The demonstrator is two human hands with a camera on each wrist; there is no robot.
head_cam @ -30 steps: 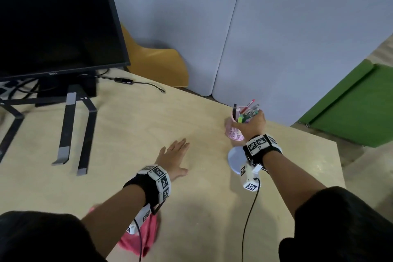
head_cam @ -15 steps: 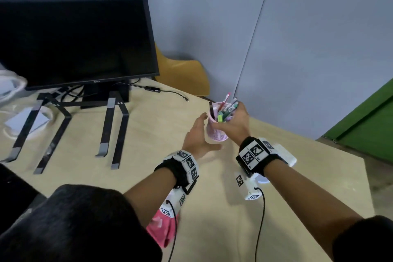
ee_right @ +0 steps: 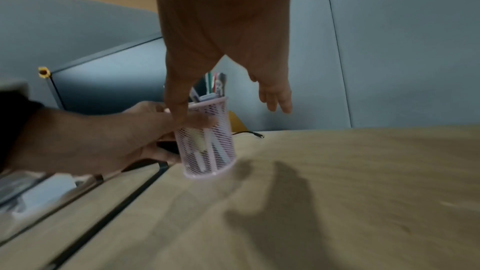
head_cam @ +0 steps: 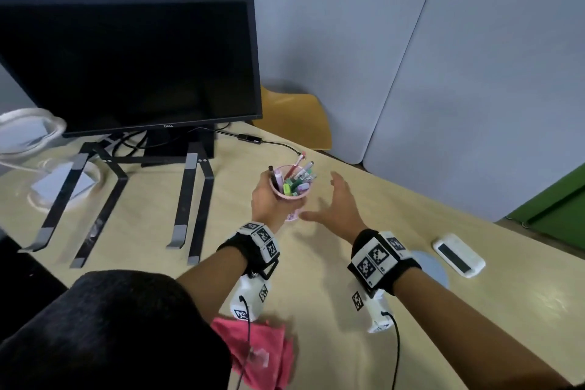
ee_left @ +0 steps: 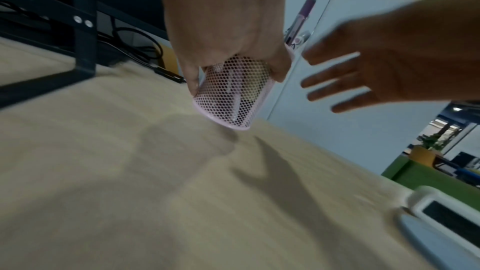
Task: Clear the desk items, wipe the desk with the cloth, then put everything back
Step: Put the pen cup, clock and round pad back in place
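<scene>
A pink mesh pen cup point(head_cam: 292, 199) point(ee_left: 231, 98) point(ee_right: 207, 143) full of pens and markers hangs just above the wooden desk point(head_cam: 316, 263), tilted a little. My left hand point(head_cam: 269, 203) point(ee_left: 223, 34) grips it round the upper wall. My right hand point(head_cam: 335, 206) point(ee_left: 376, 65) point(ee_right: 226, 48) hovers open just right of the cup, fingers spread, holding nothing. A pink cloth point(head_cam: 262, 355) lies crumpled at the desk's near edge, under my left forearm.
A black monitor point(head_cam: 126, 63) stands at the back left with a black laptop stand point(head_cam: 126, 196) in front and a cable point(head_cam: 253, 139) trailing right. A white device point(head_cam: 459, 255) and a round grey-blue coaster point(head_cam: 433, 269) lie at the right. White items sit far left.
The pen cup passed from my right hand to my left. My right hand let go and opened beside it. My view swung left toward the monitor.
</scene>
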